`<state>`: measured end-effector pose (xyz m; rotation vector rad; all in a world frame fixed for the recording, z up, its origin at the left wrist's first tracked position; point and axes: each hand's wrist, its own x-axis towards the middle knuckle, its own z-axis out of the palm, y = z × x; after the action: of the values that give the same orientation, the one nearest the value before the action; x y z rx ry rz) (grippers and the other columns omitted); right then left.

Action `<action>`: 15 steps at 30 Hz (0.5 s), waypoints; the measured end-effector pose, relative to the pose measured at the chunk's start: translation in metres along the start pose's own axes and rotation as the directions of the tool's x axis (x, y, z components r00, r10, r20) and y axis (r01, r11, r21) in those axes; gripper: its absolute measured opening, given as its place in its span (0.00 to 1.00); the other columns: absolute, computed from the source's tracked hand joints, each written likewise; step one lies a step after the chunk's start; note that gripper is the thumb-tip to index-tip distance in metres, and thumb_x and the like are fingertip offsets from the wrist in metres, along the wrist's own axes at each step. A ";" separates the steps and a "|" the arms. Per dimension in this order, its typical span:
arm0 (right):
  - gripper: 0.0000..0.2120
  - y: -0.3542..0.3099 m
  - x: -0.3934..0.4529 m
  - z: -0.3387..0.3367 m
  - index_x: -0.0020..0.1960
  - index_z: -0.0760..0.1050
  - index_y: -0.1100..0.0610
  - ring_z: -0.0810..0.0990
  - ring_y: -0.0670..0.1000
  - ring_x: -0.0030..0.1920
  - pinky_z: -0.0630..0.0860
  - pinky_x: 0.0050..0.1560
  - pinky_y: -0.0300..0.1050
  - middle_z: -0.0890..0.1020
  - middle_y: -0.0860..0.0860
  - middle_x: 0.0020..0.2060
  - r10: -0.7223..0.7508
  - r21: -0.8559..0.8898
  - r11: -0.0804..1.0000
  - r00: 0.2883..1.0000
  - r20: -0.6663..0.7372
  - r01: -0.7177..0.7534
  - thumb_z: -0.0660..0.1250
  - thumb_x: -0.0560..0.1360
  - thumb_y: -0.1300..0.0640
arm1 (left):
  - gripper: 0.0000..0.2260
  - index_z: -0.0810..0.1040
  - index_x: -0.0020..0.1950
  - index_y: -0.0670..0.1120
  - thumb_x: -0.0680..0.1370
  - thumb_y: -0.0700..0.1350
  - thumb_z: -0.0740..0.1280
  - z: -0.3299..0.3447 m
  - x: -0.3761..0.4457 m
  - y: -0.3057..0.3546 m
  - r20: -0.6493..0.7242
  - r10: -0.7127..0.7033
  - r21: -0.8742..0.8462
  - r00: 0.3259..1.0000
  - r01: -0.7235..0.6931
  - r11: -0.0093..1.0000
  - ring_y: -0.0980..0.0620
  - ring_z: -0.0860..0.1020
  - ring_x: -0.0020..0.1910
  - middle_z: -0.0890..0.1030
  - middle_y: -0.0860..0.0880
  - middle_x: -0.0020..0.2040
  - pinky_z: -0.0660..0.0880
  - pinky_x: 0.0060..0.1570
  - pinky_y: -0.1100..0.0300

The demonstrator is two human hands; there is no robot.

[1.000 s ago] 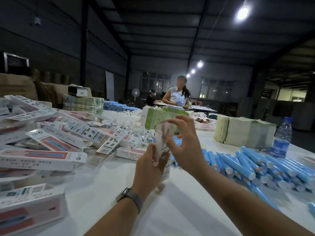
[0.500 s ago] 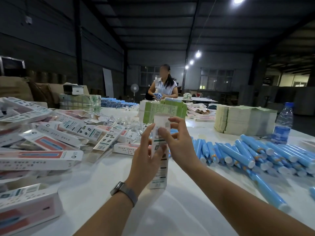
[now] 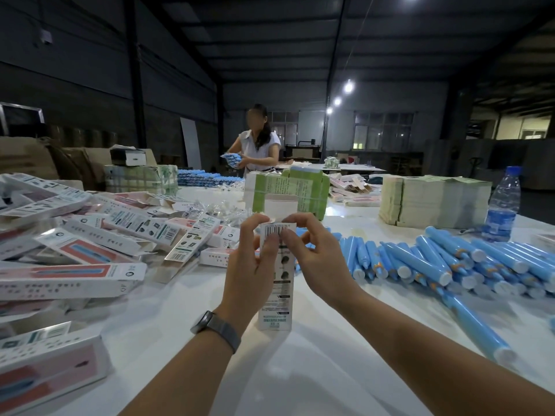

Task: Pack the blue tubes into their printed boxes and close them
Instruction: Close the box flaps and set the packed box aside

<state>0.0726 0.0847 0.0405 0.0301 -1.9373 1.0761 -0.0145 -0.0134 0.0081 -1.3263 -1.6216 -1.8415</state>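
Centre frame, a printed box stands upright on the white surface, its top flap open. The left hand grips its upper part, the right hand pinches the top edge by the barcode. Blue tubes lie heaped at right; boxes pile at left. A water bottle stands far right.

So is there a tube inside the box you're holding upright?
Cannot tell. The box stands on the table, its top flap still up; both the left hand and the right hand pinch its upper end, and its walls hide the contents.
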 end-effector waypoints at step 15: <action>0.06 0.000 -0.001 -0.008 0.52 0.73 0.44 0.80 0.50 0.41 0.80 0.43 0.48 0.82 0.46 0.50 0.007 -0.015 1.000 1.000 0.012 -0.007 0.68 0.78 0.54 | 0.13 0.67 0.60 0.62 0.77 0.61 0.58 0.002 -0.001 0.001 0.035 -0.040 0.039 0.999 0.039 0.998 0.50 0.84 0.35 0.84 0.53 0.42 0.80 0.34 0.42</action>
<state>0.0789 0.0898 0.0412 0.0222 -1.9578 1.0681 -0.0123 -0.0125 0.0081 -1.3273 -1.7041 -1.8100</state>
